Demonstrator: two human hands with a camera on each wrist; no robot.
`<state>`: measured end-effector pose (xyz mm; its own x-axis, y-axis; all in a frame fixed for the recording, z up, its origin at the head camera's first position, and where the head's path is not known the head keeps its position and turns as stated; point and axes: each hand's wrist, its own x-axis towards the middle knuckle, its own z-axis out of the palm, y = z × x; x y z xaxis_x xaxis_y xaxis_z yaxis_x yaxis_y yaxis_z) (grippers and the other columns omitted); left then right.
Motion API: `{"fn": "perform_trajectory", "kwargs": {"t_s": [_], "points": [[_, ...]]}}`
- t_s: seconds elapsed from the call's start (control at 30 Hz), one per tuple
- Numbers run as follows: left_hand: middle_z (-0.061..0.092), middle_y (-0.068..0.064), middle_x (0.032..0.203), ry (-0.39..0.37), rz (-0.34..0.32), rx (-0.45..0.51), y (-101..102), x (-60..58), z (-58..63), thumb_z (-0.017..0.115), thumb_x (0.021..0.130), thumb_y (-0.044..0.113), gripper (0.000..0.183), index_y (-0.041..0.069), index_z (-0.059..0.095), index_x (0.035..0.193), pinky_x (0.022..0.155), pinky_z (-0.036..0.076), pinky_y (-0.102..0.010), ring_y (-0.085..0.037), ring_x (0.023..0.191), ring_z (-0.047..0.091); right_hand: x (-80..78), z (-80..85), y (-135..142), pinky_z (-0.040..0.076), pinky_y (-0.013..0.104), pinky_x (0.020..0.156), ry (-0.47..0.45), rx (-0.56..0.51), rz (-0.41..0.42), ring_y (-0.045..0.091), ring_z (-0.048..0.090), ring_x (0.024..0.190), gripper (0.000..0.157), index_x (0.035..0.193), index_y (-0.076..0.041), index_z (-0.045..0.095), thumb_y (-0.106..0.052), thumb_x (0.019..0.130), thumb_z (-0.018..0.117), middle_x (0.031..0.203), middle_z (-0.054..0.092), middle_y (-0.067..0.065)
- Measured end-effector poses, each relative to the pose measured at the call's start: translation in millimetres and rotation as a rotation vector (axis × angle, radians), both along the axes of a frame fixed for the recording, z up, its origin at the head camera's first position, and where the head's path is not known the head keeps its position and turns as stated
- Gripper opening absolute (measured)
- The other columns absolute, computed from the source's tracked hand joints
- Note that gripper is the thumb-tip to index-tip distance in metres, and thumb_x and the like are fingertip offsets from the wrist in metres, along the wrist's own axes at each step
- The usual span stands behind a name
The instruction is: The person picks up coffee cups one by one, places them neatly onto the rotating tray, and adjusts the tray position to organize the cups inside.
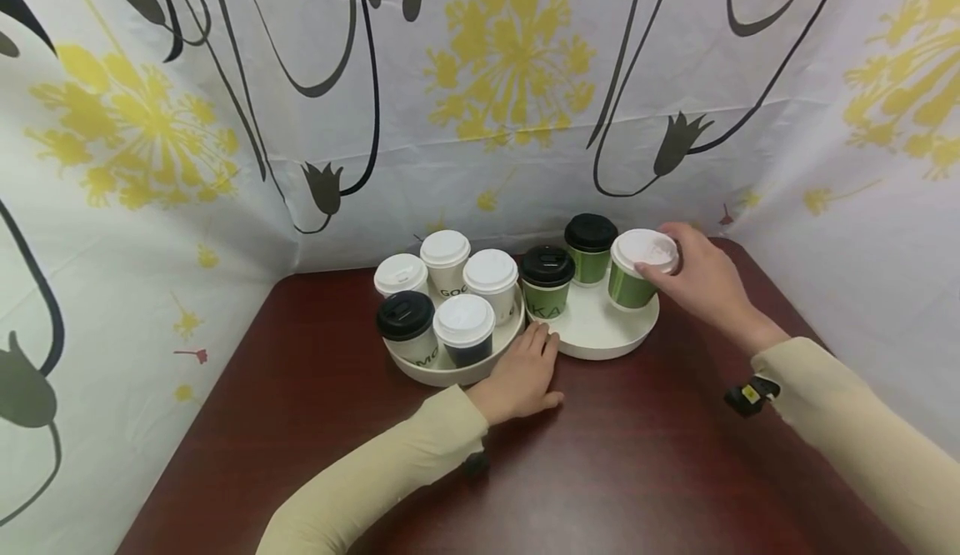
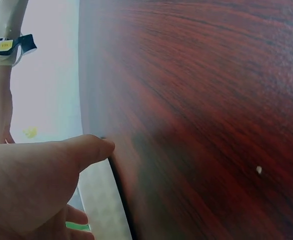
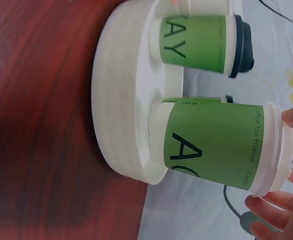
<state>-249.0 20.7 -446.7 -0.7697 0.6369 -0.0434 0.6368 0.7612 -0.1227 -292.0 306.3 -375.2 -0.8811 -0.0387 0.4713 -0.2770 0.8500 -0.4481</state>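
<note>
My right hand grips a green paper coffee cup by its white lid, thumb on the near side. In the right wrist view this cup stands at the right end of the white round tray, its base overlapping the tray's interior. Two more green cups with black lids, one in front and one behind, stand on that tray. My left hand lies with extended fingers at the front, where the two trays meet. Its thumb points out over the table in the left wrist view.
The left round tray holds several cups, among them a black-lidded one and a dark one with a white lid. Both trays sit near the back of the dark red table. Patterned cloth encloses its back and sides.
</note>
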Motion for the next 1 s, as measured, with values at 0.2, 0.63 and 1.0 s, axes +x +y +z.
{"fn": "perform_trajectory", "kwargs": {"t_s": [0.2,0.63,1.0], "points": [[0.029,-0.021,0.159,-0.013,0.014,-0.005,-1,0.7,0.3,0.062,0.089,0.059,0.092,0.001,0.029,0.153,0.124,0.025,-0.038,-0.033,0.152,0.025,8.1,-3.9,-8,0.046,0.055,0.081,-0.014,0.018,0.022,0.039,0.061,0.105,0.063,0.133,-0.006,0.051,-0.042,0.085,0.073,0.127,0.059,0.019],[0.027,-0.022,0.161,-0.024,0.041,0.008,-1,-2.5,-1.3,0.062,0.089,0.059,0.093,0.000,0.028,0.153,0.125,0.023,-0.037,-0.033,0.153,0.023,19.7,-14.4,-16,0.048,0.056,0.084,-0.052,0.043,0.034,0.038,0.061,0.108,0.066,0.135,-0.007,0.050,-0.042,0.085,0.074,0.129,0.059,0.019],[0.025,-0.021,0.162,-0.037,0.057,-0.012,0,1.1,3.1,0.059,0.090,0.059,0.093,0.000,0.027,0.154,0.126,0.022,-0.036,-0.032,0.154,0.020,26.1,-23.1,-16,0.049,0.056,0.084,-0.046,0.034,0.038,0.037,0.062,0.108,0.064,0.133,-0.008,0.051,-0.041,0.084,0.075,0.128,0.060,0.018]]}}
